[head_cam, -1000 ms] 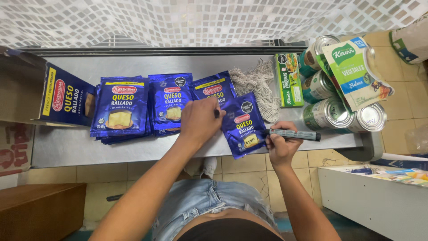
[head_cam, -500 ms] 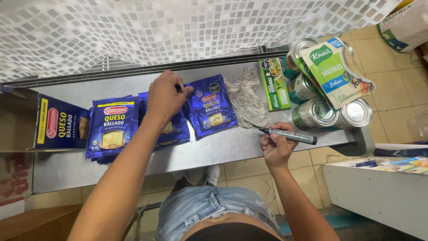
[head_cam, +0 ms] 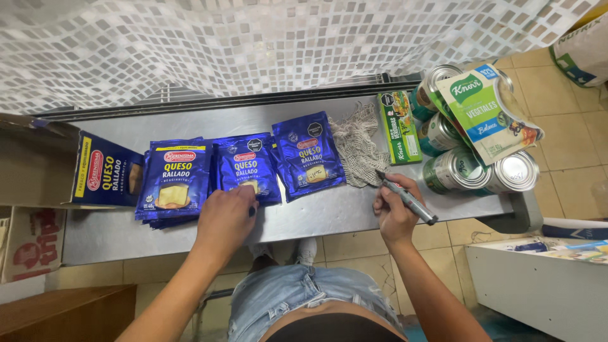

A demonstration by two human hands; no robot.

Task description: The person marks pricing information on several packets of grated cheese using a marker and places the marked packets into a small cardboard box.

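My left hand has its fingers pressed together on the middle blue grated-cheese packet lying on the tabletop; my right hand clamps a marker. Best I pin the packet flat before writing.

This looks like the back of a small food shop or a kitchen store room. A shiny metal tabletop stands by a wall of tiny tiles, and many same blue cheese packets, tin cans and soup boxes lie on it.
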